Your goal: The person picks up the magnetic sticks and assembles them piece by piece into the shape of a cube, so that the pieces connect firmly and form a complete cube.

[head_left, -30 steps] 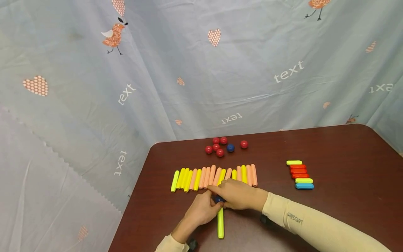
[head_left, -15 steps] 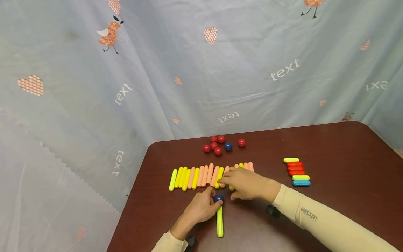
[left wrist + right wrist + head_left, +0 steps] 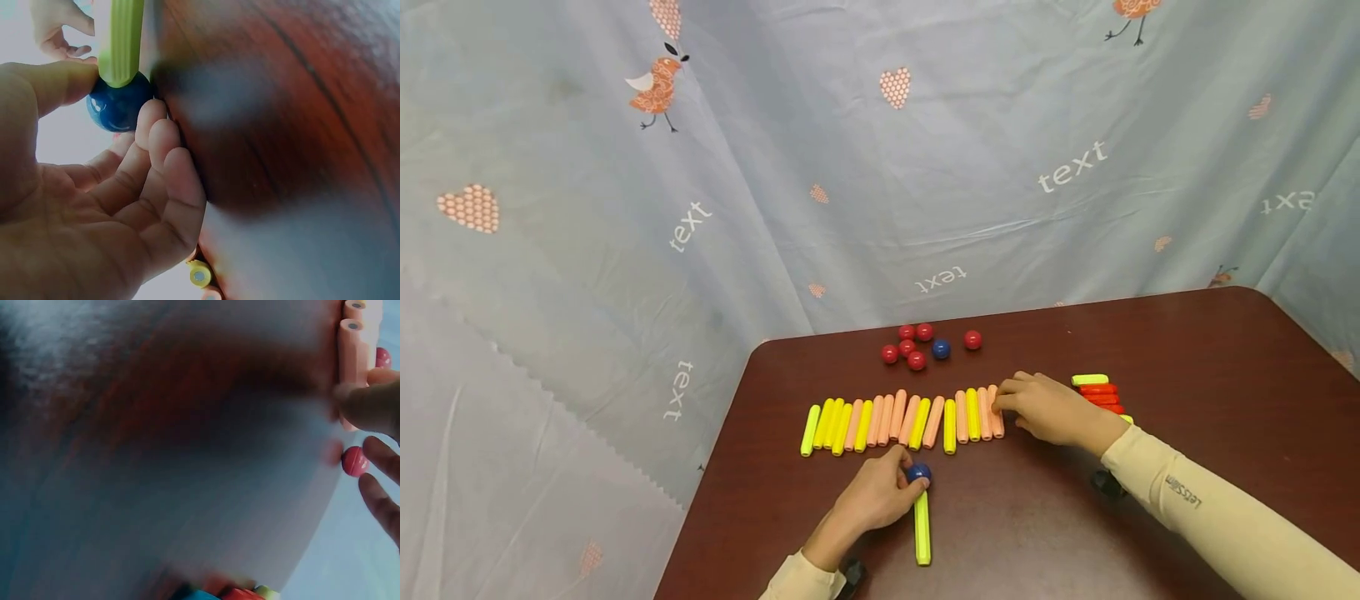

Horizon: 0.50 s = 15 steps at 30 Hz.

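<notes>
My left hand [image 3: 874, 493] holds a blue ball [image 3: 919, 473] between thumb and fingers, low over the table. A yellow-green ribbed stick [image 3: 922, 532] joins the ball and points toward the table's front; the left wrist view shows the stick's end [image 3: 119, 65] against the ball. My right hand [image 3: 1047, 408] is at the right end of a row of peach and yellow sticks. Its thumb [image 3: 369, 407] overlaps the outermost peach stick [image 3: 353, 353] in the right wrist view, while other fingers [image 3: 380, 499] spread apart.
Several red balls [image 3: 917, 361] and another blue ball [image 3: 941, 349] lie near the back edge of the table [image 3: 1195, 392]. Short red sticks [image 3: 1099, 390] and a yellow-green one [image 3: 1090, 380] are stacked at right, partly behind my right hand. A patterned curtain [image 3: 850, 167] hangs behind.
My right hand has left the blue ball and moved right, over the row of sticks to its right end. The left hand still holds the ball in place. The head view has shifted slightly.
</notes>
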Each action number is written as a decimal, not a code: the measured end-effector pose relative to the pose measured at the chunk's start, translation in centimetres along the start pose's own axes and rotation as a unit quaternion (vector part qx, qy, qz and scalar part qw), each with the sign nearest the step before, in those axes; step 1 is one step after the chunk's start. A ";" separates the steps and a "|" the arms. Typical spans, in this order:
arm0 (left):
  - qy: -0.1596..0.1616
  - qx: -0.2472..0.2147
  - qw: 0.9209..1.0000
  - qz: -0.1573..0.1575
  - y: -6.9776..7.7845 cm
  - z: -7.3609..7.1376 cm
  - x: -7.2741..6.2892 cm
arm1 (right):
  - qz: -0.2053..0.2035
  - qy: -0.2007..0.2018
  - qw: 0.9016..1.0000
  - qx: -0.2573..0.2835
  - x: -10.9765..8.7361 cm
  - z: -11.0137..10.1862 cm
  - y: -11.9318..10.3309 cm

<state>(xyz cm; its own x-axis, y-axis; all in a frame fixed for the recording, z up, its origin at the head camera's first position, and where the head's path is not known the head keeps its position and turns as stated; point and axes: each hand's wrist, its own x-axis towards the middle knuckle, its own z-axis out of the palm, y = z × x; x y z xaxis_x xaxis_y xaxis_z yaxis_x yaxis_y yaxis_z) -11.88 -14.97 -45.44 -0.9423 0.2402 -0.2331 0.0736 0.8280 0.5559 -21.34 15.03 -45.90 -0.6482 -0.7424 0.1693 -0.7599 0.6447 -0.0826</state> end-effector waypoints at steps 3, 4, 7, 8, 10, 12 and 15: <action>-0.009 0.001 1.000 0.001 -0.1 0.0 0.1 | -0.007 0.022 1.000 -0.012 -0.1 0.6 0.1; -0.011 0.005 1.000 0.005 -0.1 0.0 0.2 | -0.010 0.026 0.999 -0.016 -0.1 0.7 0.2; -0.015 0.018 0.999 0.028 -0.2 -0.1 0.4 | -0.021 0.029 0.999 -0.018 -0.1 0.7 0.2; -0.017 0.022 0.999 0.036 -0.2 -0.2 0.4 | -0.023 0.026 0.999 -0.018 -0.1 0.7 0.2; -0.019 0.029 0.998 0.052 -0.2 -0.3 0.5 | -0.027 0.020 0.999 -0.019 -0.2 0.6 0.0; -0.022 0.032 0.997 0.060 -0.1 -0.4 0.5 | -0.032 0.014 0.999 -0.023 -0.2 0.5 -0.1; -0.024 0.038 0.997 0.064 0.0 -0.6 0.7 | -0.040 0.005 0.999 -0.037 -0.5 0.3 -0.3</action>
<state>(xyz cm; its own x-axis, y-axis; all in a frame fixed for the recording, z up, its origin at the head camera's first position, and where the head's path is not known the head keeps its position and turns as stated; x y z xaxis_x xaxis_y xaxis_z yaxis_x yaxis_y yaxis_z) -12.68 -15.13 -45.17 -0.9073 0.3682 -0.2030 0.2178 0.8246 0.5221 -20.85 15.15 -46.30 -0.5850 -0.7904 0.1819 -0.8033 0.5956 0.0044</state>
